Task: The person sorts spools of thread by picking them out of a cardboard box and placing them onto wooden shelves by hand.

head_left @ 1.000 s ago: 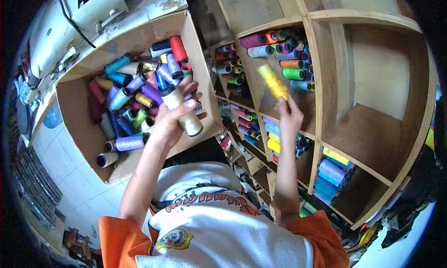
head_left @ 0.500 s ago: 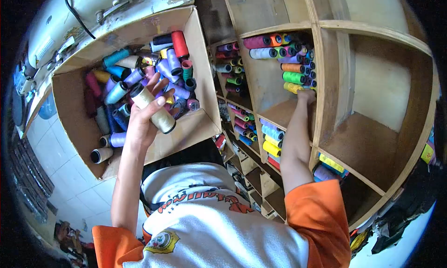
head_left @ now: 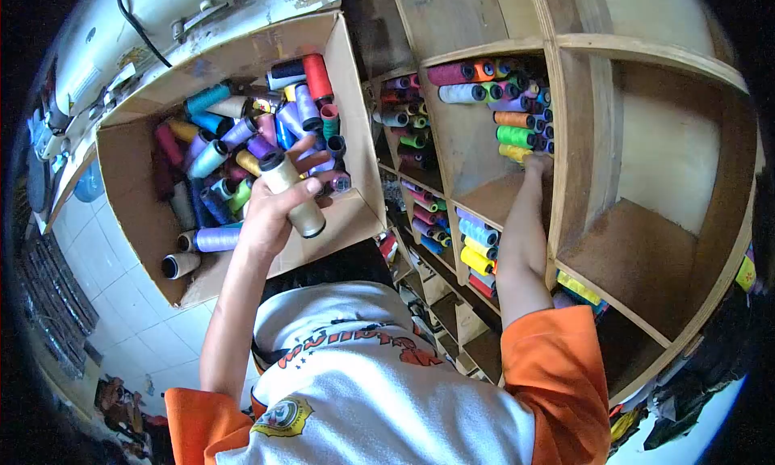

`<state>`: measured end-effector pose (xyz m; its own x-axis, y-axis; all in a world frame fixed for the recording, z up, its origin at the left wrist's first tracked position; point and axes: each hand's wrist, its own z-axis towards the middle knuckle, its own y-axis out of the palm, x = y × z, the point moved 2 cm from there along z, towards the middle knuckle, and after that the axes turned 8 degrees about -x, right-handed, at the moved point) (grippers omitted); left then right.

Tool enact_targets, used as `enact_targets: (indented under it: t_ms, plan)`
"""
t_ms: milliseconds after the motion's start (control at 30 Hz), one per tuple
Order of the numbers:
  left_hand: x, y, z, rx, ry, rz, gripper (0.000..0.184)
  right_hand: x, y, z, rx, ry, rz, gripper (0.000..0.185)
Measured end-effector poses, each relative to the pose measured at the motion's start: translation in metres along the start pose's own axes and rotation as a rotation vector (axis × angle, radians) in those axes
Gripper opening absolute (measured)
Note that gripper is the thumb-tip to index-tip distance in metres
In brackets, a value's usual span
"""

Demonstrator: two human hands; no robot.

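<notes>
My left hand [head_left: 273, 215] grips a cream spool of thread [head_left: 284, 182], thumb across it and other fingers behind, over the near right part of a cardboard box [head_left: 323, 227]. Thread spools in many colours, among them a red spool [head_left: 316, 77] and a lavender spool [head_left: 216, 239], lie jumbled inside. My right hand [head_left: 538, 165] reaches into a wooden shelf compartment, up against the lower end of a stack of spools. It is nearest a yellow spool [head_left: 514, 152], just under a green spool [head_left: 514, 136]. Its fingers are mostly hidden, so I cannot see whether they hold anything.
A wooden shelf unit [head_left: 557, 102] with dividers fills the right side. Lower compartments hold more spools, including yellow ones [head_left: 478, 261]. A pale machine [head_left: 89, 41] with a black cable stands beyond the box. White floor tiles [head_left: 121, 279] show at the left.
My left hand has shifted right and slightly down with the cream spool, staying over the box. My right hand stays by the yellow spool in the compartment.
</notes>
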<state>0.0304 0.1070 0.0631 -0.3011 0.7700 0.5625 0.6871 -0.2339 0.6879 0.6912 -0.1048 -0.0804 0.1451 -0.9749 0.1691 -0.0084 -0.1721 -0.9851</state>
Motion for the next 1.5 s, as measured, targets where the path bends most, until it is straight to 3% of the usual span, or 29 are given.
enact_targets:
  t_ms: [67,233,367,500,667,800,833,867,967,1033,1100,1133,1233,1300,1367,1400,1433,1500]
  plan:
    - [0.001,0.006,0.002,-0.02,-0.038,0.027,0.082,0.0,0.008,0.006,0.058,0.03,0.045,0.04]
    - [-0.006,0.006,0.002,-0.026,-0.052,0.016,0.085,-0.003,-0.014,-0.013,-0.087,0.087,-0.221,0.041]
    - [-0.011,-0.001,0.001,0.002,-0.074,0.03,0.085,-0.006,-0.022,-0.03,-0.069,-0.094,-0.399,0.039]
    - [-0.013,-0.003,0.0,0.026,-0.069,0.058,0.085,-0.027,-0.042,-0.072,0.056,-0.055,-0.16,0.039]
    - [-0.01,0.003,0.001,-0.012,-0.059,0.04,0.079,0.0,-0.023,-0.027,0.015,0.088,-0.013,0.043]
    - [-0.012,0.015,0.008,-0.087,-0.042,0.0,0.068,-0.065,-0.091,-0.135,-0.074,-0.458,0.269,0.037]
    - [-0.014,0.019,0.011,-0.096,-0.045,-0.027,0.068,-0.086,-0.109,-0.178,-0.211,-0.556,0.55,0.031]
    - [-0.016,0.022,0.014,-0.135,-0.042,-0.079,0.069,-0.117,-0.147,-0.243,-0.519,-0.344,0.627,0.026]
    - [-0.024,0.039,0.022,-0.143,0.029,-0.361,0.069,-0.15,-0.202,-0.375,-1.519,-0.585,1.035,0.04]
    - [-0.033,0.048,0.029,-0.153,0.094,-0.5,0.066,-0.151,-0.219,-0.428,-1.612,-0.782,0.978,0.05]
    - [-0.024,0.063,0.028,-0.168,0.111,-0.412,0.064,-0.152,-0.218,-0.454,-1.349,-0.88,1.023,0.054]
    - [-0.024,0.065,0.03,-0.181,0.101,-0.214,0.06,-0.149,-0.223,-0.451,-1.224,-0.878,0.824,0.058]
    - [-0.013,0.072,0.029,-0.175,0.058,0.547,0.042,-0.15,-0.251,-0.445,-0.704,-1.026,0.854,0.057]
    - [-0.006,0.076,0.027,-0.307,0.143,1.104,0.038,-0.15,-0.268,-0.444,-0.714,-1.111,0.789,0.048]
    - [-0.014,0.079,0.026,-0.428,0.423,1.234,0.038,-0.147,-0.277,-0.445,-0.758,-1.225,0.67,0.043]
    - [-0.017,0.081,0.026,-0.471,0.333,1.252,0.043,-0.144,-0.274,-0.445,-0.73,-1.243,0.648,0.037]
    - [-0.018,0.082,0.026,-0.508,0.243,1.269,0.049,-0.139,-0.271,-0.441,-0.777,-1.133,0.668,0.037]
    - [-0.01,0.09,0.02,-0.357,0.396,1.233,0.057,-0.126,-0.265,-0.428,-0.865,-0.91,0.703,0.037]
